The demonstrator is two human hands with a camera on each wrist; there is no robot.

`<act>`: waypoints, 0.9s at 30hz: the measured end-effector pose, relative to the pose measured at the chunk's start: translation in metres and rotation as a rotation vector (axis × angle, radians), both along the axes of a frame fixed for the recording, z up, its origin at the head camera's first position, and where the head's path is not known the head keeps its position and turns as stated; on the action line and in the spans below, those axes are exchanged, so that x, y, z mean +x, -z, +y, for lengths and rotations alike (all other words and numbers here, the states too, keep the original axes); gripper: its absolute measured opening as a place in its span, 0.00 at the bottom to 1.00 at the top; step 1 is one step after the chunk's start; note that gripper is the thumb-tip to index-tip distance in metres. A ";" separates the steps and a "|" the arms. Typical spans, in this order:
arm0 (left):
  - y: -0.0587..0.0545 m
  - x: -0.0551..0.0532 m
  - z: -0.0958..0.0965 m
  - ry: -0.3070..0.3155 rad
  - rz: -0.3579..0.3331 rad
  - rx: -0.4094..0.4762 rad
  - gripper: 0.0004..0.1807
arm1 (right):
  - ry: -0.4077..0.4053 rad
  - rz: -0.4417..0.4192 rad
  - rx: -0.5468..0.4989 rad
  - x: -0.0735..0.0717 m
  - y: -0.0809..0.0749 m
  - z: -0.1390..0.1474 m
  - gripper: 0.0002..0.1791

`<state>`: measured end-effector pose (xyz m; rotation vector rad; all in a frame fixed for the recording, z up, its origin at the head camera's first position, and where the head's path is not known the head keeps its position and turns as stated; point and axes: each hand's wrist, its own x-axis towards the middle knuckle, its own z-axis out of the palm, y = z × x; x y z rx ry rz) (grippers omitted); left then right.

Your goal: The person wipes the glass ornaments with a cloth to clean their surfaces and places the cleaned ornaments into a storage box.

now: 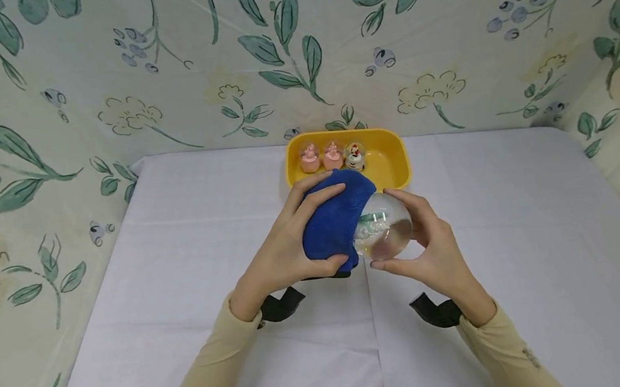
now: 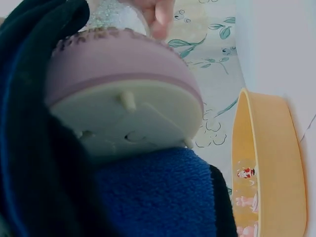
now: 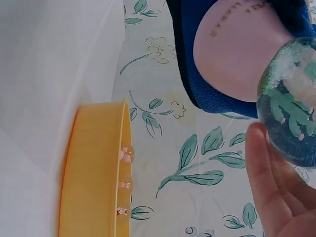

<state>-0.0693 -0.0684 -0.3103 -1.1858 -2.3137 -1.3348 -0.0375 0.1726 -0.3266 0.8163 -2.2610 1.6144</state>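
Note:
Above the table, both hands hold a snow globe point(image 1: 386, 226) tilted on its side, its clear ball to the right. My left hand point(image 1: 284, 243) grips a blue cloth point(image 1: 337, 222) that is wrapped against the globe's base. That base point(image 2: 123, 64) is pink with a pale underside bearing small pegs, as the left wrist view shows. With thumb and fingers, my right hand point(image 1: 432, 250) holds the glass ball from its right side. Green and white shapes inside the glass point(image 3: 291, 111) appear in the right wrist view.
Behind the hands stands a yellow tray point(image 1: 391, 153) on the white-covered table point(image 1: 203, 198). Two small pink figurines point(image 1: 321, 157) and a white-and-red one point(image 1: 355, 156) sit at its left. A leaf-patterned cloth point(image 1: 177, 62) hangs behind the table.

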 end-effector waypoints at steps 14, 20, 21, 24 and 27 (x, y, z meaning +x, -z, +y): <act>0.009 0.009 0.019 -0.193 0.184 -0.074 0.52 | 0.215 -0.124 -0.193 0.002 0.010 -0.011 0.44; 0.015 0.010 0.024 -0.253 0.220 -0.107 0.52 | 0.317 -0.170 -0.191 0.000 0.014 -0.014 0.37; 0.015 0.010 0.024 -0.255 0.220 -0.109 0.51 | 0.325 -0.167 -0.192 -0.001 0.015 -0.015 0.37; 0.014 0.010 0.024 -0.262 0.217 -0.111 0.51 | 0.342 -0.161 -0.215 -0.003 0.015 -0.016 0.36; 0.015 0.009 0.024 -0.267 0.207 -0.111 0.51 | 0.336 -0.179 -0.272 -0.004 0.015 -0.017 0.36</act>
